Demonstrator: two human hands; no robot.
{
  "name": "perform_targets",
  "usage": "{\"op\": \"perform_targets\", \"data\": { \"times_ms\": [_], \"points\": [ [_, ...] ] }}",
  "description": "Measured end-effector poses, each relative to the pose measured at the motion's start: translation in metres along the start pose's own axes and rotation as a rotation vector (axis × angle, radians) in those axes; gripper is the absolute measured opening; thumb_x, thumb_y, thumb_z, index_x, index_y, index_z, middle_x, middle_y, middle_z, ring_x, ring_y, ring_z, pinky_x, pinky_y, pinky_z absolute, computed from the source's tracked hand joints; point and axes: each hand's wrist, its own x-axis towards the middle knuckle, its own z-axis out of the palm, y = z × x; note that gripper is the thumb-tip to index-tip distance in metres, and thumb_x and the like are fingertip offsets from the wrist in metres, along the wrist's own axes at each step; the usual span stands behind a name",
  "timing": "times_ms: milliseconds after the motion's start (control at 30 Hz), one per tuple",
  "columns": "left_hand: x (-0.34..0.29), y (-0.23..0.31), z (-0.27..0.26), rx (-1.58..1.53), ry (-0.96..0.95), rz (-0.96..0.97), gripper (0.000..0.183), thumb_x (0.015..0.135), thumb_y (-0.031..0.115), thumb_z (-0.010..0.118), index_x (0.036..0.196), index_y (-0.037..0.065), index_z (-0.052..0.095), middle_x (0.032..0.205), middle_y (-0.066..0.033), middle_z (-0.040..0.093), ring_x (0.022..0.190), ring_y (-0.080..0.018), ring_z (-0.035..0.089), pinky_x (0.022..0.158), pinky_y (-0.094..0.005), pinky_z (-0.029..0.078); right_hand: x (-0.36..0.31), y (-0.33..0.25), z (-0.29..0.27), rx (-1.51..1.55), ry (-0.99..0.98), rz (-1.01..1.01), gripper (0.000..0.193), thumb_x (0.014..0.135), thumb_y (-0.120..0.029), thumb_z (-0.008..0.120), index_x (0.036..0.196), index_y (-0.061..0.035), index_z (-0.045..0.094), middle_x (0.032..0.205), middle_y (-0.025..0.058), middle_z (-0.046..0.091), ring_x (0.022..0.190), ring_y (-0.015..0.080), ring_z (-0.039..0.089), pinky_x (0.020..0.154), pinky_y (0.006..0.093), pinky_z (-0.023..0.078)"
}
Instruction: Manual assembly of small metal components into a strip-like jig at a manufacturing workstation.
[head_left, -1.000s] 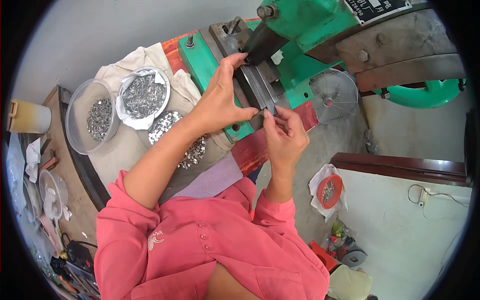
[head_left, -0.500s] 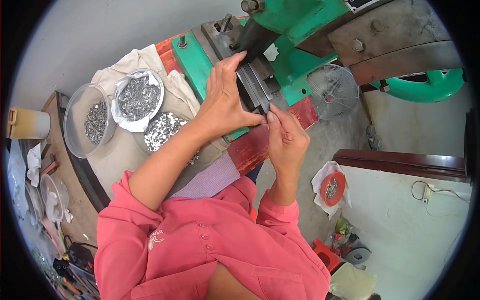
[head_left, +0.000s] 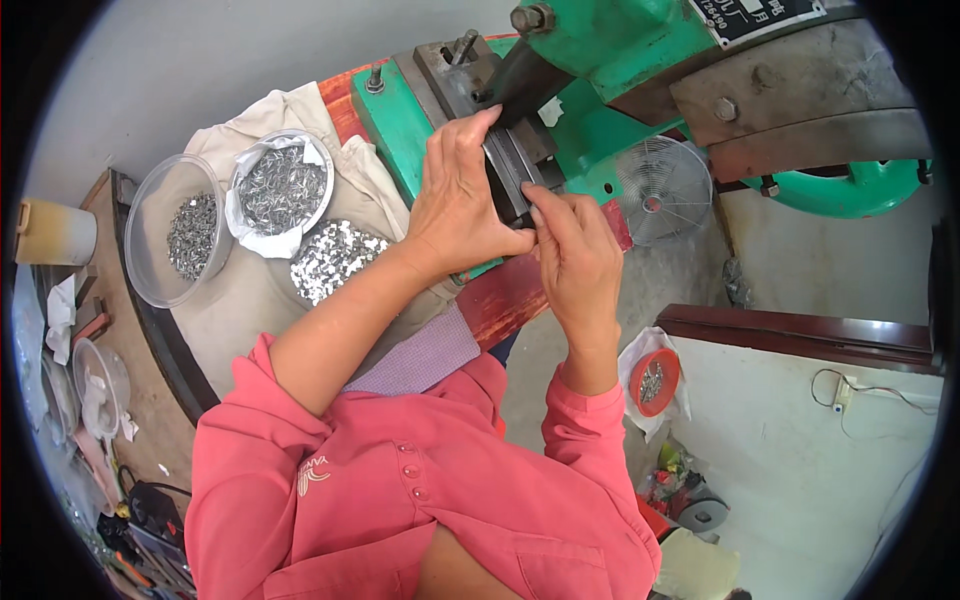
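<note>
Here's the metal block (head_left: 517, 160), set on the bed of the green press (head_left: 608, 45), right by the dark ram (head_left: 528, 82): long, narrow, dark grey and worn, with paler straight edges running lengthwise. The left hand (head_left: 458, 195) spans its near side, thumb and forefinger spread wide apart, forefinger tip up near the ram. The right hand (head_left: 582, 245) is in at the near end, forefinger at the block, thumb tucked close; whether anything is pinched there, I can't tell, because those fingers cover the spot. The two hands almost meet, thumb beside thumb. Under it all, the red tabletop (head_left: 500, 295), worn and partly hidden by the arms. Over left on beige cloth (head_left: 235, 330), a clear tub (head_left: 143, 240) and a paper-lined bowl (head_left: 318, 205) of small metal bits, plus shiny flat pieces (head_left: 335, 258) part-covered by the left forearm. The press runs off the top edge.
</note>
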Motion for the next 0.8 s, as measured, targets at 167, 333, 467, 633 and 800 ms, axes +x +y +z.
{"op": "perform_targets", "data": {
  "times_ms": [167, 333, 467, 633, 800],
  "points": [
    [0.001, 0.001, -0.001, -0.013, 0.007, -0.003, 0.116, 0.051, 0.025, 0.087, 0.146, 0.005, 0.024, 0.137, -0.0194, 0.042, 0.125, -0.0417, 0.04, 0.109, -0.0484, 0.034, 0.003, 0.002, -0.006, -0.069, -0.027, -0.046, 0.03, 0.086, -0.006, 0.069, 0.115, -0.0113, 0.07, 0.088, 0.0075, 0.061, 0.077, 0.0269, 0.062, 0.066, 0.0386, 0.05],
    [0.001, 0.002, -0.005, -0.008, -0.004, -0.024, 0.118, 0.049, 0.025, 0.088, 0.146, 0.006, 0.024, 0.136, -0.0194, 0.042, 0.125, -0.0414, 0.04, 0.11, -0.0482, 0.034, 0.002, -0.001, -0.006, -0.042, -0.05, -0.038, 0.027, 0.089, -0.006, 0.066, 0.116, -0.0093, 0.069, 0.091, 0.0092, 0.066, 0.08, 0.0284, 0.064, 0.07, 0.0386, 0.051],
    [0.001, 0.005, -0.004, -0.023, -0.026, -0.035, 0.118, 0.048, 0.025, 0.088, 0.146, 0.007, 0.024, 0.134, -0.0193, 0.042, 0.126, -0.0412, 0.04, 0.111, -0.0477, 0.033, -0.014, 0.007, -0.006, 0.2, 0.041, 0.202, 0.02, 0.097, -0.004, 0.059, 0.115, -0.0021, 0.069, 0.095, 0.0144, 0.071, 0.078, 0.0258, 0.069, 0.069, 0.0327, 0.053],
    [0.0, 0.002, -0.004, -0.016, -0.015, -0.013, 0.119, 0.048, 0.026, 0.088, 0.146, 0.008, 0.023, 0.133, -0.019, 0.042, 0.126, -0.0409, 0.04, 0.111, -0.048, 0.033, -0.022, 0.004, -0.003, 0.286, 0.075, 0.241, 0.016, 0.098, -0.006, 0.061, 0.109, 0.0002, 0.071, 0.087, 0.0108, 0.068, 0.07, 0.0139, 0.064, 0.065, 0.029, 0.051],
    [0.001, 0.002, -0.003, -0.015, 0.011, -0.018, 0.117, 0.049, 0.025, 0.088, 0.145, 0.007, 0.024, 0.133, -0.0194, 0.043, 0.124, -0.0407, 0.042, 0.109, -0.0479, 0.035, -0.018, 0.001, -0.004, 0.226, 0.126, 0.202, 0.015, 0.095, -0.002, 0.064, 0.108, 0.0003, 0.071, 0.087, 0.0105, 0.067, 0.07, 0.0154, 0.064, 0.062, 0.0274, 0.05]
  ]
}}
